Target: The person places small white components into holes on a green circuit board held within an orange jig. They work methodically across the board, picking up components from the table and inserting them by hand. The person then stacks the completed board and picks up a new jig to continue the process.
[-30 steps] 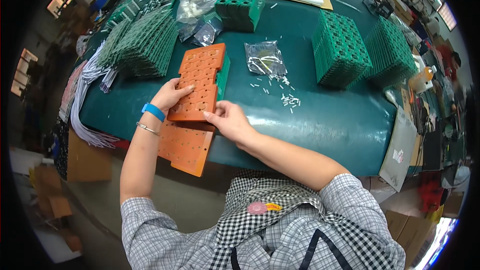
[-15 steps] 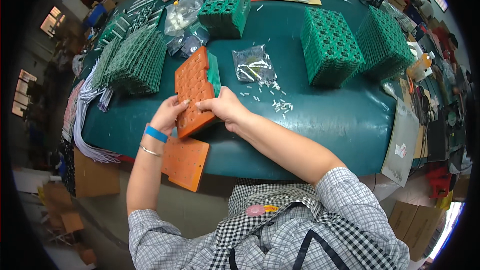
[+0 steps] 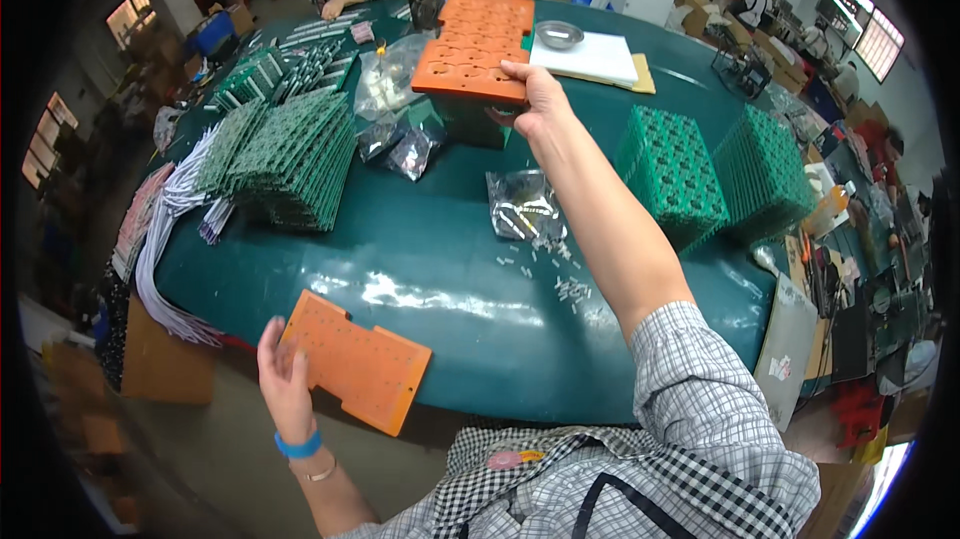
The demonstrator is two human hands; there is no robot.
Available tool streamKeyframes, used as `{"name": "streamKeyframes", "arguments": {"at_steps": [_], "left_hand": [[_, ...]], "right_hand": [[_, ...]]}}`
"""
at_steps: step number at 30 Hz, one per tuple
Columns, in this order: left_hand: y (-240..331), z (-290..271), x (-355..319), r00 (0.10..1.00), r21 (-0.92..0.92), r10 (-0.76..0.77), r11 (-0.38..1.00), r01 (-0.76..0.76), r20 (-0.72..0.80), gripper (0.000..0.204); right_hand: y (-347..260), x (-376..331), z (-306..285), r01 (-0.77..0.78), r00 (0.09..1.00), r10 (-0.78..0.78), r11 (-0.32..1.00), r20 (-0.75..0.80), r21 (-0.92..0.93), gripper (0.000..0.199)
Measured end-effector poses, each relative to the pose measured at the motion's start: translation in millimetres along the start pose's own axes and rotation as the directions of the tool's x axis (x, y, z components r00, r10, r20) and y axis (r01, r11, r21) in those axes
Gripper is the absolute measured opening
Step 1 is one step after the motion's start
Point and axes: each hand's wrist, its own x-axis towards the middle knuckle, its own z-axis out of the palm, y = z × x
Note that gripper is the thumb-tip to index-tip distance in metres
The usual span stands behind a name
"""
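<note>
My right hand (image 3: 540,99) grips the near right edge of an orange plate (image 3: 475,44) with round hollows and notched sides. It holds the plate out at arm's length, above a stack of green circuit boards (image 3: 470,124) that it mostly hides. Whether boards are held under the plate I cannot tell. A second, flatter orange plate (image 3: 355,364) with small holes lies at the table's near edge and overhangs it. At that plate's left end is my left hand (image 3: 285,384), slightly blurred, fingers apart and holding nothing; whether it touches the plate I cannot tell.
Green board stacks stand at left (image 3: 285,159) and right (image 3: 670,174). A small bag (image 3: 525,204) lies mid-table beside scattered white pieces (image 3: 570,289). White cables (image 3: 165,229) hang over the left edge. A metal bowl (image 3: 558,34) sits at the back; a person's hand (image 3: 340,6) rests far left.
My right hand has carried the notched orange plate away to the back of the table. My left hand has let go of it and dropped beside the flat orange plate. The view has tilted up.
</note>
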Motion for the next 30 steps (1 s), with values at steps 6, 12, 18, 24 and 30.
{"name": "streamKeyframes", "arguments": {"at_steps": [6, 12, 18, 24, 30], "left_hand": [[-61.3, -10.2, -42.1, 0.979, 0.393, 0.071, 0.92, 0.009, -0.189, 0.065], [-68.3, 26.7, -61.0, 0.895, 0.146, -0.031, 0.984, 0.107, -0.446, 0.073], [-85.8, 23.1, -81.6, 0.898, -0.363, -0.416, 0.866, 0.344, -0.141, 0.073], [-60.3, 48.1, -84.3, 0.946, -0.313, -0.318, 0.906, 0.284, -0.061, 0.059], [-26.5, -3.2, -92.8, 0.994, -0.241, -0.069, 0.966, 0.089, 0.091, 0.067]], "right_hand": [[15.2, 51.6, 1.5, 0.091, 0.99, -0.087, 0.995, -0.112, 0.034, 0.042], [24.8, 90.2, -0.9, 0.224, 0.961, -0.24, 0.968, -0.14, -0.116, 0.04], [20.2, 78.9, 2.6, -0.068, 0.907, -0.2, 0.8, -0.372, -0.596, 0.06], [10.8, 22.5, -16.9, 0.18, 0.888, -0.426, 0.67, -0.174, -0.72, 0.067], [38.8, -184.8, -69.4, 0.861, 0.504, -0.166, 0.17, 0.848, -0.479, 0.069]]}}
